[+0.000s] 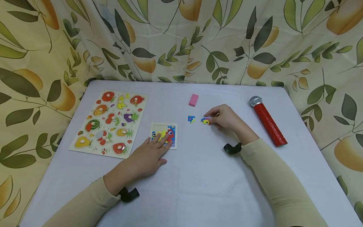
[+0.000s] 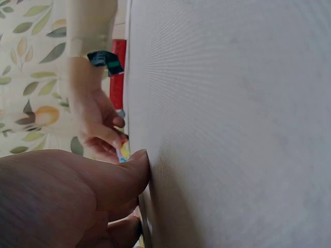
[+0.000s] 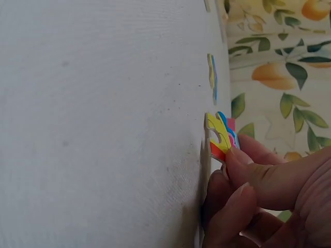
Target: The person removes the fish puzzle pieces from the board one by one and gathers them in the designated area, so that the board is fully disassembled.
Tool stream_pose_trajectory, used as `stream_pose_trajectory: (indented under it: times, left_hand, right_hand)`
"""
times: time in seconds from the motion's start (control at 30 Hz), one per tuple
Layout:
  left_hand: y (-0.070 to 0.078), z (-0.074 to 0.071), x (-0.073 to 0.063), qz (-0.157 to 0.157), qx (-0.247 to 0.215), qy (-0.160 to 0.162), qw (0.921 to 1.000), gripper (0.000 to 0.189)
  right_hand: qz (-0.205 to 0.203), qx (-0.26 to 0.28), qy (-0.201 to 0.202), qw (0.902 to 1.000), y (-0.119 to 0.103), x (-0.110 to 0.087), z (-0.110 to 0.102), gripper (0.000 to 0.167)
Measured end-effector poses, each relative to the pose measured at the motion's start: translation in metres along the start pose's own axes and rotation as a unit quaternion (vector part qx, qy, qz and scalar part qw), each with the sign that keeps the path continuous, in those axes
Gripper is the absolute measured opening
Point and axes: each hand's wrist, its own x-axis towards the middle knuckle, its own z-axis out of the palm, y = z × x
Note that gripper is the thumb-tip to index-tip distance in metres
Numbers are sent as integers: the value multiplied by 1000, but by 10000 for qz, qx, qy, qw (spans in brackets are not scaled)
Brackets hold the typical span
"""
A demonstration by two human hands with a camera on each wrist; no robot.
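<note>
My left hand (image 1: 147, 154) lies with its fingers stretched out over a small framed jigsaw puzzle (image 1: 174, 145), whose colourful picture is partly hidden under the fingertips. To the right, my right hand (image 1: 225, 119) pinches a puzzle piece (image 1: 205, 120) between thumb and fingers. Yellow, blue and red patches show on that piece in the right wrist view, where it stands tilted up at the table surface. A second puzzle piece (image 1: 191, 119) lies flat between the frame and my right hand. In the left wrist view, the thumb (image 2: 121, 178) of my left hand is near the table.
A pink block (image 1: 193, 100) lies behind the loose piece. On the left rests a fruit peg board (image 1: 93, 148). A glittery red microphone (image 1: 269, 123) lies at the right. The white-covered table (image 1: 181, 195) ends at a leaf-patterned curtain (image 1: 170, 41).
</note>
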Motion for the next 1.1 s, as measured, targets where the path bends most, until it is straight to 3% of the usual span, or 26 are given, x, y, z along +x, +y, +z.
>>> stream_pose_trajectory:
  times: [0.3,0.57,1.1]
  left_hand:
    - [1,-2,0,9,3,-19,10000,69]
    - [2,-2,-1,-27,28,-30,10000,69]
    - [0,-9,6,-170,153,-79,9997,66]
  right_hand:
    - [-286,-753,529,9953,1,3,9,26]
    - [-402,-1092,767,9902,-1,1,16,27]
    - [-376,-858,766,9927,0,0,17,24]
